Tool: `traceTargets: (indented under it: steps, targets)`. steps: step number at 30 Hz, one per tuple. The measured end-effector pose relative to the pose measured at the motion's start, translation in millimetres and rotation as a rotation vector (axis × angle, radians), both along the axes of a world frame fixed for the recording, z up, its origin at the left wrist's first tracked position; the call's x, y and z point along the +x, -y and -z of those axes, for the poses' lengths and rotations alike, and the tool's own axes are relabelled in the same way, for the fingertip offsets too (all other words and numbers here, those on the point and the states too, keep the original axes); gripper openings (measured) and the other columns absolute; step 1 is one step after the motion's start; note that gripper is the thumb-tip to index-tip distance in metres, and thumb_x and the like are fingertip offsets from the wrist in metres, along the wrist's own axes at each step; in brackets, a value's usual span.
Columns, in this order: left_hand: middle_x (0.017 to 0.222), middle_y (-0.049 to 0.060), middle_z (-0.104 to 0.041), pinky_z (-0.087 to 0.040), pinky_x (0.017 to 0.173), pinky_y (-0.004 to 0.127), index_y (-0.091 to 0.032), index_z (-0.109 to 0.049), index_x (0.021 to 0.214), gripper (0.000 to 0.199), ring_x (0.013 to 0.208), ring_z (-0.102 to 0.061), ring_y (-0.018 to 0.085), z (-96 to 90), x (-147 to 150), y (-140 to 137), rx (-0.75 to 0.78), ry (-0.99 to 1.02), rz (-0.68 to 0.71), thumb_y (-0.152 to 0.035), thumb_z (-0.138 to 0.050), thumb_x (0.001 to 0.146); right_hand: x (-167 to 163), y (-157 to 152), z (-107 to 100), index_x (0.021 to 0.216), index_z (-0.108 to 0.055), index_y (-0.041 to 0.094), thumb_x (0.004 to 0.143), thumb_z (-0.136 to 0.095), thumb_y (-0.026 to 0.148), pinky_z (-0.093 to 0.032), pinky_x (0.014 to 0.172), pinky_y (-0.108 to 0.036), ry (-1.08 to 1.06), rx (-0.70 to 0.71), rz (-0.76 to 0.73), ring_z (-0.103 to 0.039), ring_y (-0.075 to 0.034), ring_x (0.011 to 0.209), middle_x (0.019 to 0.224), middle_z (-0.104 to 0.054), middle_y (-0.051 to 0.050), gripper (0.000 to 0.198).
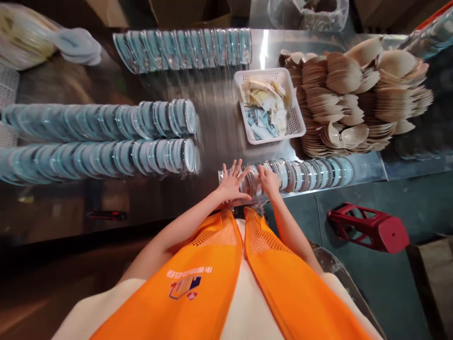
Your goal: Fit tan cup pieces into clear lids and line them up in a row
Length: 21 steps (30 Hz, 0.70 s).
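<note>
A row of round, shiny-rimmed lids with pale blue faces (pixel 314 174) stands on edge along the table's front edge. My left hand (pixel 231 183) rests over the left end of this row, fingers spread wide and nothing gripped. Just to its right, my right hand (pixel 270 182) is on the same row with its fingers curled in. Whatever lies between those fingertips is hidden. Beyond the row is a white plastic basket (pixel 300 123) with small yellowish and blue packets (pixel 264 106) in it.
Two long rows of similar lids (pixel 88 158) lie at left, another row (pixel 187 48) at the back. Piled wooden spoons (pixel 341 80) fill the right side. A dark red-handled tool (pixel 107 216) lies front left. A red stool (pixel 370 226) stands on the floor.
</note>
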<state>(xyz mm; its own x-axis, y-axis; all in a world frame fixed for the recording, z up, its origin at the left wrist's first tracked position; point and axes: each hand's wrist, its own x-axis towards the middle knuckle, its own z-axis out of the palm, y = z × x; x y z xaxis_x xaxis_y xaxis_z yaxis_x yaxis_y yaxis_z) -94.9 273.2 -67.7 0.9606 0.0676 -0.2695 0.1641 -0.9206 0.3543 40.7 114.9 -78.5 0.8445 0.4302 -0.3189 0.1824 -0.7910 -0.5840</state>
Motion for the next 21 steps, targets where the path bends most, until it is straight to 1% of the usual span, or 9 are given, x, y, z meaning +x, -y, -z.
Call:
traceTargets:
  steps: [1,3,5,8,10,12,16,17,21]
  targets:
    - [0.180,0.022,0.002,0.006,0.125,0.077,-0.023,-0.015,0.174,0.132,0.166,0.004,0.047,-0.7,-7.5,-6.9,-0.001,0.021,0.020,-0.080,-0.079,0.074,-17.8,20.5,4.0,0.082,-0.066,0.023,0.103,-0.044,0.058,-0.049,0.073,-0.028,-0.068,0.092,0.147,-0.069,-0.023,0.084,0.078,-0.071,-0.006,0.046]
    - [0.180,0.020,-0.002,0.005,0.125,0.077,-0.027,-0.022,0.173,0.129,0.165,0.001,0.048,1.0,-21.4,-18.5,-0.003,0.006,0.070,-0.076,-0.084,0.071,-59.0,56.4,16.2,0.084,-0.061,0.023,0.099,-0.047,0.057,-0.046,0.063,-0.027,-0.313,0.250,0.403,-0.063,-0.019,0.068,0.071,-0.066,-0.002,0.039]
    - [0.180,0.021,-0.006,-0.002,0.126,0.076,-0.027,-0.026,0.172,0.127,0.165,-0.005,0.050,6.2,-30.7,-25.0,0.000,-0.054,0.082,-0.071,-0.088,0.070,-97.0,72.1,31.4,0.091,-0.060,0.023,0.094,-0.052,0.052,-0.042,0.053,-0.026,-0.500,0.283,0.461,-0.055,-0.016,0.053,0.065,-0.063,0.001,0.030]
    - [0.180,0.021,-0.010,-0.008,0.127,0.073,-0.027,-0.027,0.172,0.124,0.164,-0.013,0.050,17.3,-34.9,-26.6,0.005,-0.086,0.053,-0.068,-0.087,0.073,-130.4,56.3,55.8,0.101,-0.060,0.022,0.086,-0.058,0.045,-0.040,0.048,-0.024,-0.664,0.302,0.420,-0.055,-0.014,0.049,0.072,-0.068,0.001,0.027]
    - [0.179,0.021,-0.014,-0.008,0.128,0.072,-0.026,-0.027,0.172,0.122,0.164,-0.014,0.049,23.6,-34.2,-25.3,0.010,-0.066,0.038,-0.070,-0.085,0.074,-136.1,37.2,69.2,0.099,-0.059,0.023,0.083,-0.058,0.042,-0.041,0.048,-0.023,-0.721,0.320,0.393,-0.057,-0.014,0.052,0.073,-0.068,0.001,0.025]
    - [0.179,0.021,-0.017,-0.009,0.128,0.071,-0.026,-0.028,0.172,0.121,0.164,-0.014,0.049,27.1,-33.4,-23.9,0.016,-0.050,0.035,-0.074,-0.083,0.074,-133.9,24.0,75.8,0.091,-0.057,0.023,0.082,-0.056,0.042,-0.040,0.048,-0.023,-0.729,0.324,0.366,-0.055,-0.013,0.050,0.066,-0.063,0.003,0.021]
    - [0.177,0.022,-0.021,-0.011,0.129,0.070,-0.021,-0.026,0.172,0.133,0.163,-0.017,0.048,29.2,-31.6,-18.6,0.034,-0.047,0.032,-0.082,-0.083,0.068,-123.2,18.5,67.7,0.075,-0.052,0.026,0.082,-0.056,0.047,-0.038,0.046,-0.027,-0.630,0.327,0.279,-0.049,-0.015,0.046,0.054,-0.053,0.004,0.023]
    - [0.177,0.022,-0.023,-0.012,0.129,0.070,-0.021,-0.027,0.172,0.135,0.163,-0.018,0.047,30.4,-30.4,-16.9,0.040,-0.047,0.018,-0.084,-0.082,0.066,-121.4,18.9,63.4,0.071,-0.051,0.026,0.082,-0.056,0.049,-0.039,0.046,-0.028,-0.588,0.328,0.254,-0.050,-0.017,0.047,0.052,-0.053,0.003,0.026]
    - [0.176,0.019,-0.029,-0.015,0.129,0.070,-0.027,-0.036,0.169,0.126,0.162,-0.024,0.046,37.6,-24.2,-12.4,0.049,-0.014,-0.040,-0.087,-0.079,0.067,-124.1,23.7,45.3,0.062,-0.050,0.028,0.084,-0.057,0.054,-0.043,0.053,-0.031,-0.394,0.301,0.189,-0.059,-0.023,0.057,0.052,-0.058,-0.002,0.035]
